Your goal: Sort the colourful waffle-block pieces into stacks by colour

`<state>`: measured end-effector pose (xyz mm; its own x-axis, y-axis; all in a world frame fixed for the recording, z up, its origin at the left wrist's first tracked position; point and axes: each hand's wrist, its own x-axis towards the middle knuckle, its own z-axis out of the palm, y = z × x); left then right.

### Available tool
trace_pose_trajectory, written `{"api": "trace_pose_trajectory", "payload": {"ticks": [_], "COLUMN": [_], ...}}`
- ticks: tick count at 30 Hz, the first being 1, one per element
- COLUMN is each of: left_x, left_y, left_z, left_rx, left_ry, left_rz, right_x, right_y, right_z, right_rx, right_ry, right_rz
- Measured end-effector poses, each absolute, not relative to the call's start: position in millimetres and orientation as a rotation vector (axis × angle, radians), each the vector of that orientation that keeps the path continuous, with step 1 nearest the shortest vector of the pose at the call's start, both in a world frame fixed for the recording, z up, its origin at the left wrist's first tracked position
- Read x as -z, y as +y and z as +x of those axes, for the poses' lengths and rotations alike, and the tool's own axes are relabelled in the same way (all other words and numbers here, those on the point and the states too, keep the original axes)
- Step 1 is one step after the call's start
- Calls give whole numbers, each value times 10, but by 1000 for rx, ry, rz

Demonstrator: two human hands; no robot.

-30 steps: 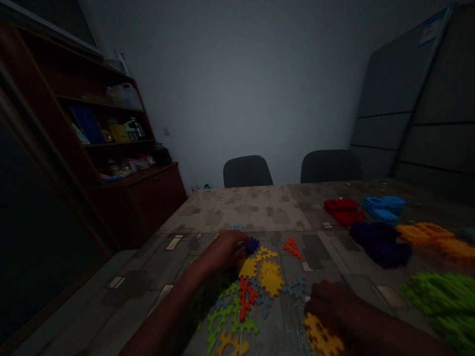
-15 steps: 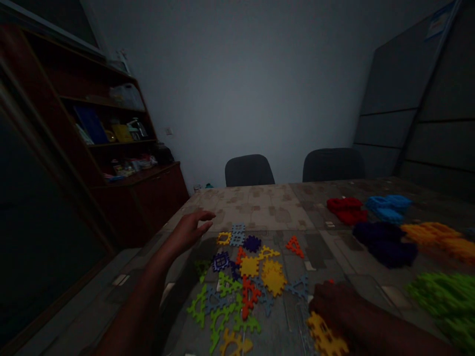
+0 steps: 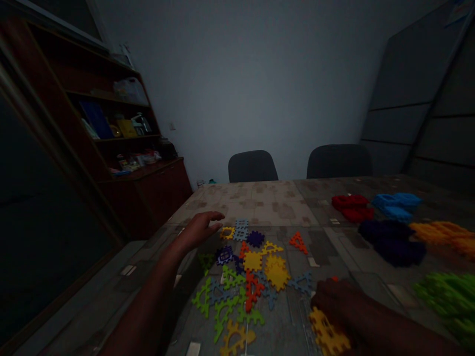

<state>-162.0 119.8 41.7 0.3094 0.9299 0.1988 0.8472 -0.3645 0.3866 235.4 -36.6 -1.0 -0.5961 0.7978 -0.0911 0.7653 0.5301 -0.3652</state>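
My left hand (image 3: 204, 228) hovers over the far left of a scatter of flat toothed plastic building pieces, its thumb and fingers apart and nothing in them. Closest to its fingertips are a yellow square frame piece (image 3: 227, 233) and grey-blue window pieces (image 3: 241, 233). My right hand (image 3: 332, 299) is curled at the right, closed on a yellow building piece (image 3: 328, 333) that sticks out below the fingers. A bit of orange (image 3: 334, 278) shows above its knuckles. Between the hands lie a purple piece (image 3: 256, 239), yellow pieces (image 3: 276, 272), a red-orange triangle (image 3: 253, 289) and green triangles (image 3: 224, 314).
Along the right of the patterned table (image 3: 267, 200) are piles of red (image 3: 352, 207), blue (image 3: 397, 205), dark purple (image 3: 391, 242), orange (image 3: 443, 235) and green (image 3: 445, 296) pieces. Two chairs (image 3: 252, 166) stand behind it. A wooden shelf cabinet (image 3: 156, 190) is at the left.
My left hand has drawn back leftward from the purple piece and opened, uncovering the pieces beneath it. My right hand stays closed in about the same place. The view has shifted slightly.
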Motion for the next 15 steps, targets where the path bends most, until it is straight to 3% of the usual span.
{"api": "trace_pose_trajectory", "payload": {"ticks": [8,15], "left_x": [63,246], "left_y": [1418,1461], "left_z": [-1407,-1490], "left_rx": [-379,-271], "left_ry": [1589,1700], "left_rz": [2416,2349], "right_x": [-205,-120], "right_y": [-390,-363], "right_z": [2289,2377], "right_rx": [-557,-781], "right_ry": [-2690,-2601], "right_rz": [-1385,-1452]}}
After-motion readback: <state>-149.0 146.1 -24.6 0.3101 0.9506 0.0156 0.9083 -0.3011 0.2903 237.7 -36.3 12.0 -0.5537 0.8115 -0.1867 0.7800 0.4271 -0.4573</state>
